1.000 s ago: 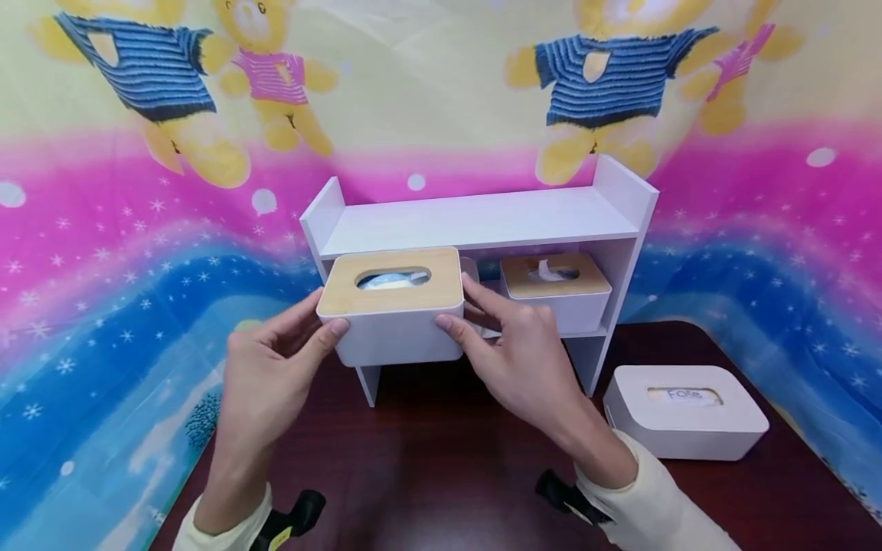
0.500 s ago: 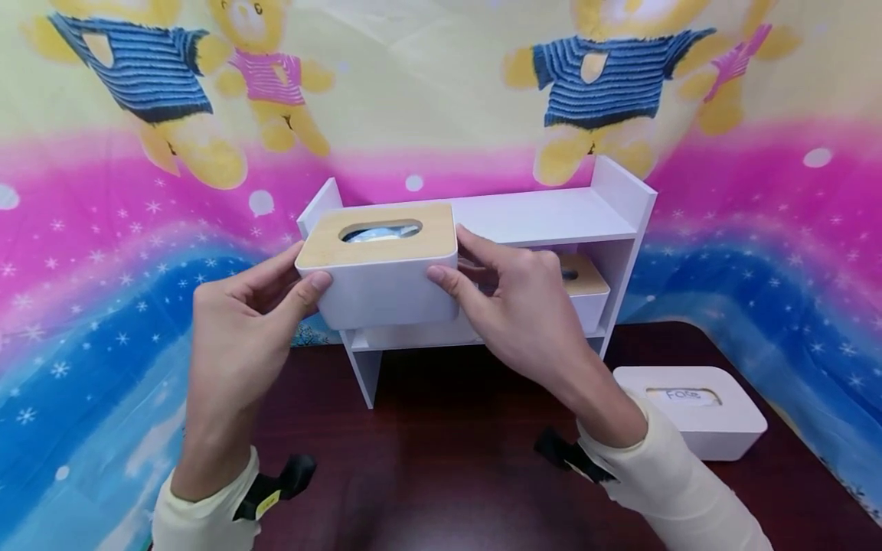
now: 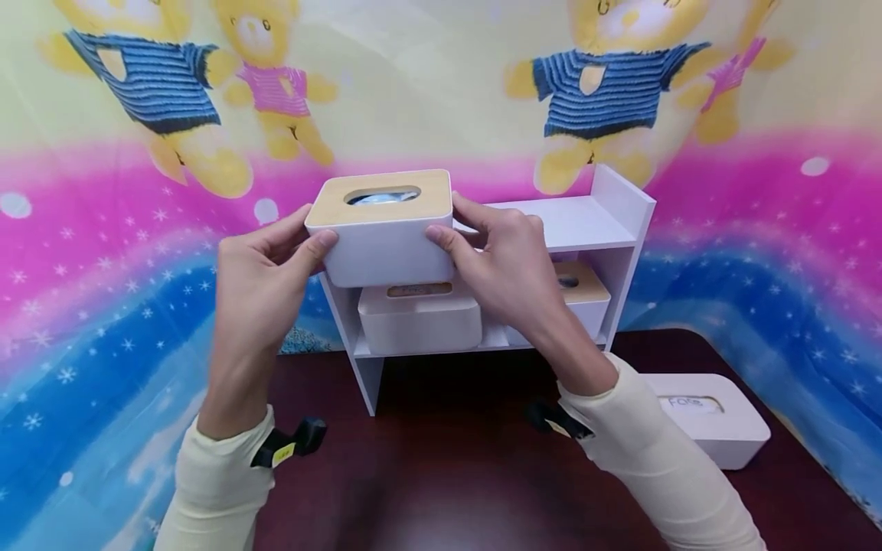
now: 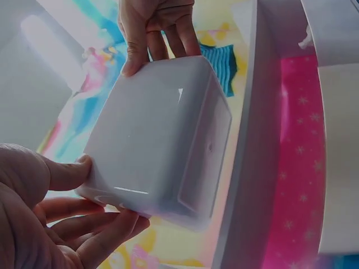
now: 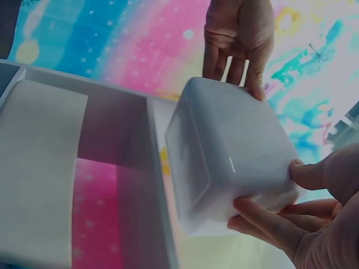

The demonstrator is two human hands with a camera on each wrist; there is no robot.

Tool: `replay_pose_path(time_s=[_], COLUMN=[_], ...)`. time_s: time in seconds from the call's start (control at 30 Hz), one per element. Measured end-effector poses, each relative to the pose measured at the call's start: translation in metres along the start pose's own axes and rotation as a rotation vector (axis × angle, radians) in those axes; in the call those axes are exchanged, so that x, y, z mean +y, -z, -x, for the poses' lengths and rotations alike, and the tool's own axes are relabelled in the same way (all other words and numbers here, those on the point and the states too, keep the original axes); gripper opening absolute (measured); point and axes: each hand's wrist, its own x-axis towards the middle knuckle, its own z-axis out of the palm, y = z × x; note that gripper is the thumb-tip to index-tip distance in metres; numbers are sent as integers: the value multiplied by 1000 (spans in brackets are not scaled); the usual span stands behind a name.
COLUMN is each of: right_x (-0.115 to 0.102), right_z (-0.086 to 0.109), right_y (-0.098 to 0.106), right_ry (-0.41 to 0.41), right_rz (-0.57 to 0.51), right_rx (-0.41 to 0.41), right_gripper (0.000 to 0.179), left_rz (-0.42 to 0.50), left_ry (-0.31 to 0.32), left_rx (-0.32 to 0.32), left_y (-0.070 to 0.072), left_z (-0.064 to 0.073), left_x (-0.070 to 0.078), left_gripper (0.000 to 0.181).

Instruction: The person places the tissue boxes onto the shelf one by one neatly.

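On the worktop (image 3: pixel 441 436), the white shelf's (image 3: pixel 586 218) lower tier already carries two boxes (image 3: pixel 420 327); a white box (image 3: pixel 733 422) sits by the worktop's right edge. A wood-topped box (image 3: pixel 389 251), unplaced, is near the shelf's upper left corner, pinched by left hand (image 3: pixel 260 275) and right hand (image 3: pixel 506 264).

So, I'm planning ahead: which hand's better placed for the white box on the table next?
Probably the right hand: the white box lies at right, partly hidden by that sleeve; the left hand is farther. Both hold a wood-topped box.
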Motion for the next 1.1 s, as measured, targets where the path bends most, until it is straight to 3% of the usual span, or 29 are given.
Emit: replay_pose_path(time_s=[0.13, 0.43, 0.6, 0.77, 1.1], right_x=[7, 21, 25, 28, 31], right_z=[-12, -39, -49, -53, -57], right_y=[-8, -20, -26, -30, -34], right_ry=[16, 50, 29, 18, 7], right_rz=[-15, 14, 21, -12, 20], right_rx=[43, 92, 105, 106, 114], right_gripper=[58, 50, 49, 47, 49], left_rz=[5, 43, 79, 106, 44], left_ry=[-6, 77, 101, 113, 116], left_rx=[22, 46, 34, 25, 46], left_y=[-6, -17, -20, -23, -28], left_z=[-11, -40, -53, -59, -62], left_x=[-4, -12, -16, -19, -19], left_gripper=[50, 49, 49, 50, 51])
